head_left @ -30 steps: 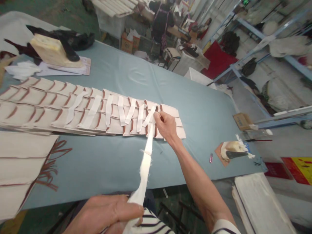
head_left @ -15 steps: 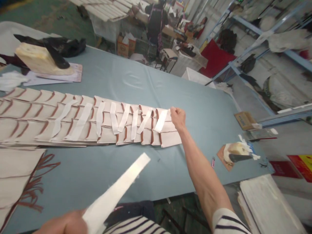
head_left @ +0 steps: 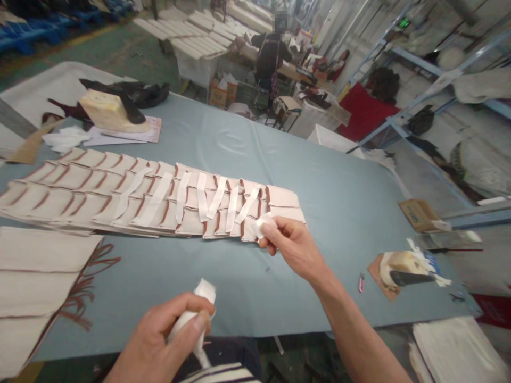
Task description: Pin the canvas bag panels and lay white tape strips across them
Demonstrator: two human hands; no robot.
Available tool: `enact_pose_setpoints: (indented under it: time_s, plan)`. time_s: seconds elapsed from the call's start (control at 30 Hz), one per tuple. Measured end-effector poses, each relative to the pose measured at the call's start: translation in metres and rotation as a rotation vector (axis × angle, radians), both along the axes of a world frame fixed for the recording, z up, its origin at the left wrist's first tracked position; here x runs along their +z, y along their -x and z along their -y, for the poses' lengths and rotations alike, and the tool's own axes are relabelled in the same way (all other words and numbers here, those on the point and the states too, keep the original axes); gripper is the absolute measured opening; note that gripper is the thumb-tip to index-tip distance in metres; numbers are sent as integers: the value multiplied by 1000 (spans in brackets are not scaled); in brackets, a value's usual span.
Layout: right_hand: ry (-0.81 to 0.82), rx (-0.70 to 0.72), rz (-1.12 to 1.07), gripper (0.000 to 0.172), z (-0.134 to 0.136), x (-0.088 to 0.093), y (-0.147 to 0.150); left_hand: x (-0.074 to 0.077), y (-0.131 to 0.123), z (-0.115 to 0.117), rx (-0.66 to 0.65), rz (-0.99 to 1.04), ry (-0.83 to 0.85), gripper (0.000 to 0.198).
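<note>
My right hand point(head_left: 293, 244) is closed in a pinch on a white fabric strip point(head_left: 261, 225), over the near right end of a row of overlapping beige fabric panels point(head_left: 85, 186) with brown edges. Several other white strips point(head_left: 154, 199) lie slantwise across those panels. Nearer to me, my left hand point(head_left: 170, 332) is wrapped round a bunched white strip point(head_left: 206, 290), whose short end sticks up above the thumb. At the left, a stack of beige panels point(head_left: 43, 282) with loose brown fringe point(head_left: 85, 290) lies on the blue-grey tabletop point(head_left: 223, 266).
A cream block with a black handle point(head_left: 107, 109), like an iron, stands at the far left beside crumpled white cloth point(head_left: 66, 139). A similar one point(head_left: 403, 268) stands at the right, near a small pink item point(head_left: 361, 283). Beyond the table a person point(head_left: 271, 58) faces another workbench.
My right hand has moved toward me from the panels' far edge, and the strip at the right end no longer lies there. My left hand has risen; its strip is now bunched.
</note>
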State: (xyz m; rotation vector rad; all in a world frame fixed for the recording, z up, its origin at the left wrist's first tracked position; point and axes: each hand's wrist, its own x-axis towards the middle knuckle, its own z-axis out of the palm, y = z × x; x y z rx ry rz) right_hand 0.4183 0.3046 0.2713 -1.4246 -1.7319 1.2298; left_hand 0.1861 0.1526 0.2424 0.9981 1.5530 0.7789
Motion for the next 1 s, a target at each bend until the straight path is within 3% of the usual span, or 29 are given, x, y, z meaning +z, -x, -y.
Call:
enact_pose_setpoints:
  time_s: [0.13,0.3,0.4,0.53,0.6,0.83,1.0]
  plan:
    - [145,185,-54,33,49,1,34,20,-4,-8,72,-13,-65,43]
    - [60,289,30,26,94,8,60,29,2,1,93,-26,-123,44]
    - [-141,319,95,27,108,9,67,27,7,9,103,-13,-110,45]
    - [-733,381,354,31,117,1,72,15,14,21,69,58,-125,43]
    - [-888,389,448,35,120,-2,75,12,16,26,48,109,-129,38]
    - [-1012,397,531,33,130,0,78,17,17,40,86,401,27,38]
    - [-1018,428,569,29,134,1,78,5,19,43,76,460,12,42]
